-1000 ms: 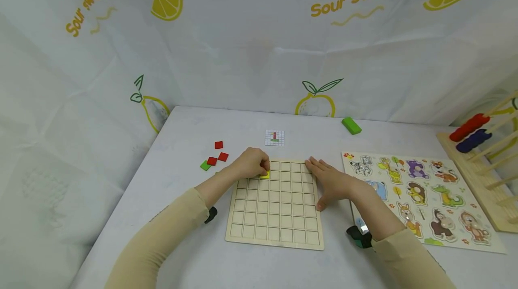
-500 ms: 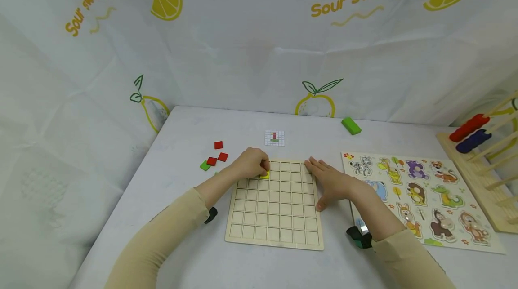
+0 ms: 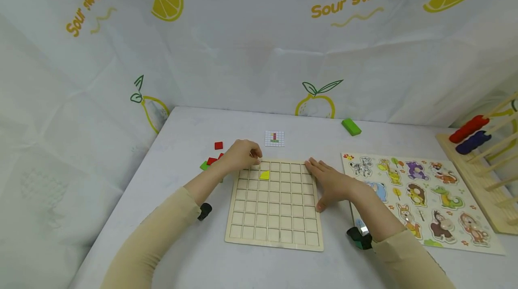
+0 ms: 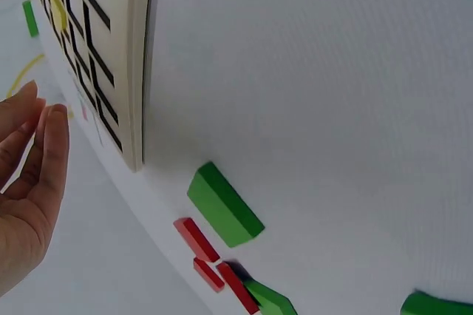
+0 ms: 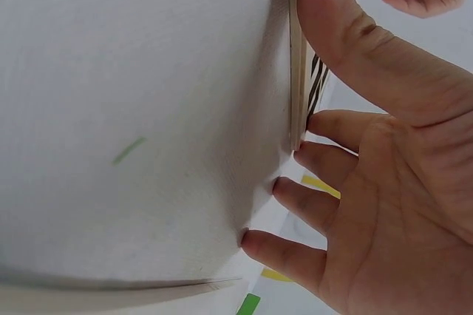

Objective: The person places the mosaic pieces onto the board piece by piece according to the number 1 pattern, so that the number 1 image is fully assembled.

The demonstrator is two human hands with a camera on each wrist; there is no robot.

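Note:
A wooden grid board (image 3: 274, 245) lies on the white table, with one yellow tile (image 3: 265, 175) in a cell near its far left. My left hand (image 3: 241, 156) hovers over the board's far left corner; in the left wrist view that hand (image 4: 29, 189) has loosely bent fingers and nothing between them. My right hand (image 3: 332, 184) rests against the board's right edge. Seen from the right wrist, its thumb (image 5: 332, 4) touches the board's side, and the spread fingers reach around the corner. Beyond the board lies a small pattern card (image 3: 274, 139).
Red tiles (image 3: 218, 145) and green pieces lie left of the board, partly hidden by the left arm. A green block (image 3: 351, 126) lies at the back. On the right are an animal puzzle (image 3: 413, 230) and a wooden bead frame (image 3: 471, 163). A printed cloth (image 3: 259, 55) hangs behind.
My left hand has let go of the yellow tile and lifted away to the far left, so the tile shows in its cell. The right hand has stayed at the board's edge.

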